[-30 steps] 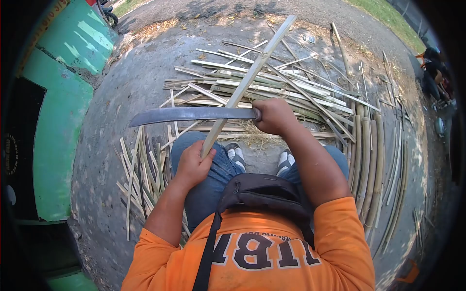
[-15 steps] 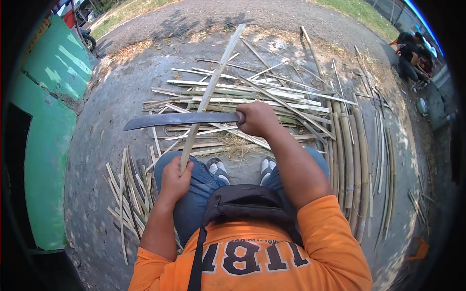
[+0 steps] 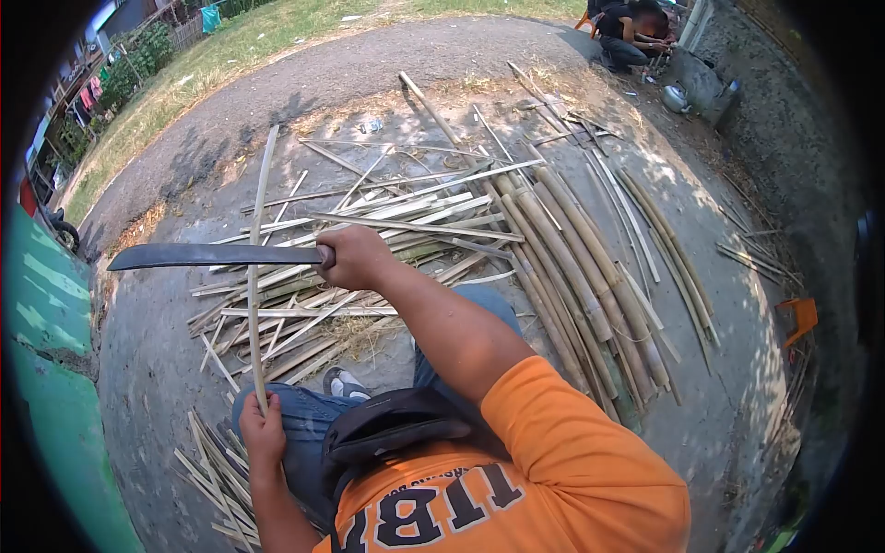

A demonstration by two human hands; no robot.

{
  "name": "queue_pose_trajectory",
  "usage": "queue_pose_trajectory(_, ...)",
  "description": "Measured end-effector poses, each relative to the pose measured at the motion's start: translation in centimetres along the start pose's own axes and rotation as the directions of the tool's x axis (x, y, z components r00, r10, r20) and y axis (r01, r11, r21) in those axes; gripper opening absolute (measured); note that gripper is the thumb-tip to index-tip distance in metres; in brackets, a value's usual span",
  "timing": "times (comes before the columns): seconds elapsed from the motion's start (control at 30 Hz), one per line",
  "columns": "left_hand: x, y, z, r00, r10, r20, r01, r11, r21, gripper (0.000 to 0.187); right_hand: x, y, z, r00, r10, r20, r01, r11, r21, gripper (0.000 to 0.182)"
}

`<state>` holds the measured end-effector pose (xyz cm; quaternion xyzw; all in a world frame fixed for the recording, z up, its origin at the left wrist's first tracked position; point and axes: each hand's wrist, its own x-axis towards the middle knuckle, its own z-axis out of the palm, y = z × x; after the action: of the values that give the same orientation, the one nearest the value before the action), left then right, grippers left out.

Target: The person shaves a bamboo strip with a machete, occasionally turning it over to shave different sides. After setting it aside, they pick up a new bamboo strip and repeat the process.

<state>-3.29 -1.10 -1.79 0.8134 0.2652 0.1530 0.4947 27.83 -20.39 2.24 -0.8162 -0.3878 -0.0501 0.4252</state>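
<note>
Near my left knee, my left hand [image 3: 264,431] is closed round the lower end of a long, narrow bamboo strip [image 3: 254,304], which stands up away from me. My right hand [image 3: 355,257] grips the handle of a long machete [image 3: 198,256]. Its dark blade points left and crosses the strip; whether the two touch I cannot tell. Beyond the blade lies a pile of split bamboo strips [image 3: 424,221] on the ground.
Thick bamboo poles [image 3: 572,263] lie right of the pile. More strips [image 3: 217,479] are at lower left, beside a green wall [image 3: 55,405]. A person [image 3: 627,37] crouches at the upper right, near a kettle [image 3: 675,98]. An orange plastic object [image 3: 798,321] is at far right.
The view has swung to the right, so the pile and poles appear further left. The strip now shows its narrow side and stands more upright. Both hands keep their holds.
</note>
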Motion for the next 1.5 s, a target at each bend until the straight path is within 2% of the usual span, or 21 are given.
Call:
queue_pose_trajectory(0.17,-0.3,0.7,0.3,1.0,0.025,0.003,-0.025,0.999,0.046,0.012,-0.5,0.2,-0.4,0.996,0.066,-0.054,-0.062,0.996,0.071,0.02)
queue_pose_trajectory(0.33,-0.6,1.8,0.3,0.999,0.033,0.0,-0.033,0.995,0.092,0.014,-0.7,-0.6,-1.7,0.998,0.035,-0.057,-0.032,0.998,0.055,0.022)
queue_pose_trajectory(0.37,-0.5,1.6,0.4,0.999,0.043,-0.001,-0.043,0.996,0.083,0.014,-0.6,-1.0,-2.1,0.998,0.024,-0.056,-0.022,0.999,0.049,0.022)
queue_pose_trajectory(0.47,-0.6,2.1,0.2,1.0,0.03,0.009,-0.03,0.995,0.095,0.014,-0.2,-2.0,-2.7,0.978,-0.103,-0.181,0.111,0.993,0.032,0.027)
queue_pose_trajectory(0.57,-0.5,1.9,0.2,0.999,0.04,0.013,-0.041,0.995,0.091,0.014,0.0,-3.7,-3.6,0.989,-0.068,-0.128,0.082,0.991,0.102,0.03)
queue_pose_trajectory(0.67,-0.3,1.3,0.1,0.999,0.035,0.016,-0.036,0.996,0.08,0.015,-0.7,-4.2,-3.5,0.999,0.044,-0.014,-0.042,0.992,0.116,0.032)
queue_pose_trajectory(0.8,0.0,0.5,0.3,0.998,0.06,-0.029,-0.058,0.996,0.067,0.017,-2.1,-1.7,-0.6,0.99,0.138,0.006,-0.138,0.983,0.125,0.03)
queue_pose_trajectory(0.9,-0.1,1.7,0.2,0.999,0.033,-0.026,-0.029,0.99,0.138,0.018,-1.9,-0.4,0.7,0.977,0.201,0.066,-0.205,0.976,0.076,0.032)
queue_pose_trajectory(1.03,0.4,0.2,0.1,1.0,0.006,-0.009,-0.005,0.995,0.1,0.018,-1.9,0.1,2.3,0.956,0.28,0.089,-0.283,0.959,0.03,0.032)
queue_pose_trajectory(1.17,0.3,-0.2,0.1,1.0,0.012,-0.025,-0.01,0.996,0.084,0.018,-1.5,-0.1,2.9,0.947,0.294,0.129,-0.306,0.948,0.089,0.033)
queue_pose_trajectory(1.4,0.3,0.6,0.0,1.0,-0.025,0.006,0.025,0.998,0.064,0.017,-1.6,0.0,3.2,0.958,0.274,0.083,-0.281,0.955,0.09,0.031)
queue_pose_trajectory(1.5,0.3,0.1,0.3,1.0,0.003,-0.011,-0.002,0.999,0.046,0.015,-1.7,0.3,3.5,0.968,0.246,0.048,-0.249,0.966,0.072,0.034)
